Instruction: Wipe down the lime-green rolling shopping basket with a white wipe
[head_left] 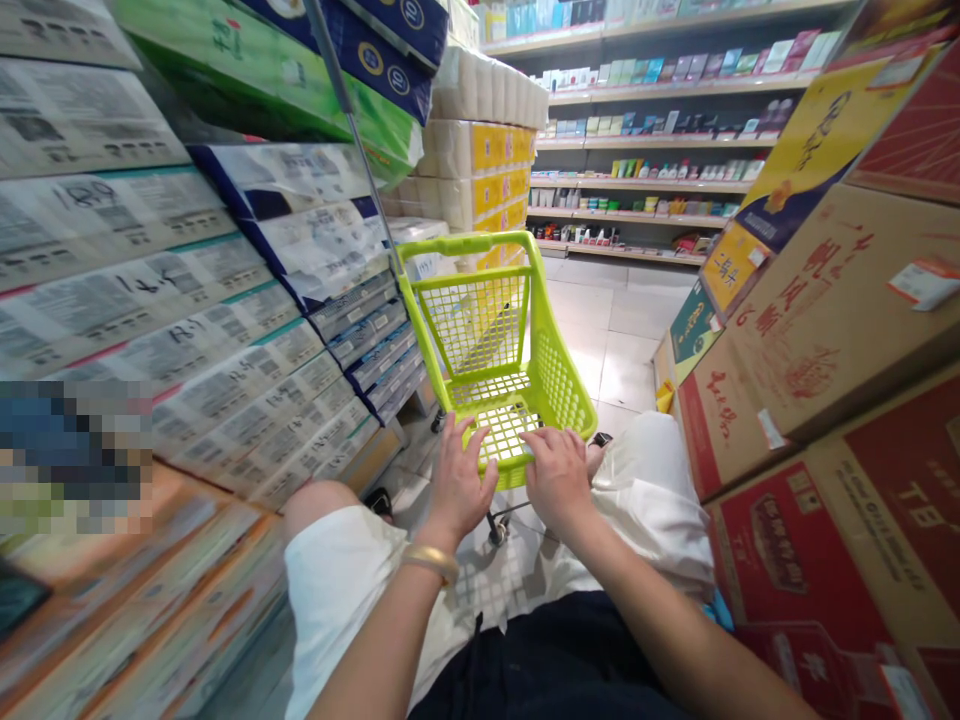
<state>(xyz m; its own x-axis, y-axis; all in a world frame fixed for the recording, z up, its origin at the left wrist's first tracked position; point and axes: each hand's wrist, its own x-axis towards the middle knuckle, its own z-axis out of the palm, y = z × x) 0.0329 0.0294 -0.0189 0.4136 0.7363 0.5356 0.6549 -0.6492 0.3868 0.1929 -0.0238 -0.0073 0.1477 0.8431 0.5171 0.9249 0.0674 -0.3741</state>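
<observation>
A lime-green plastic mesh shopping cart [480, 340] stands directly in front of me on small castor wheels, and its basket holds nothing that I can see. My left hand [459, 478] grips the near edge of the basket, with a gold bangle [430, 562] on that wrist. My right hand [559, 478] lies a short way to the right, its fingers curled over the same edge. A thin metal pole [346, 110] rises from the cart's far left corner.
Tall stacks of wrapped paper packs [150, 250] form a wall along the left. Printed cardboard cartons [817, 340] are piled on the right. The tiled aisle floor [607, 330] runs ahead to store shelves [645, 140] holding small boxes and bottles.
</observation>
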